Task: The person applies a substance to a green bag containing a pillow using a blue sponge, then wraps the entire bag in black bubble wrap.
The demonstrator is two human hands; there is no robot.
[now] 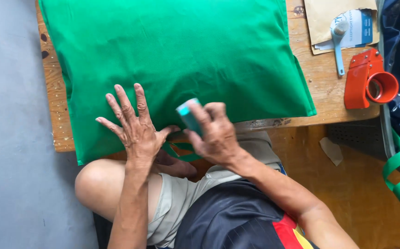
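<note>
left hand flat on green bag

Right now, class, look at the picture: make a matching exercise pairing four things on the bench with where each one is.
Things:
1 left hand
2 right hand
3 tape dispenser
4 envelope

Places:
A top right corner of the bench
B flat on the green bag
C holding a small teal block
D right edge, below the envelope

Pairs: 1-B, 2-C, 3-D, 4-A
</note>
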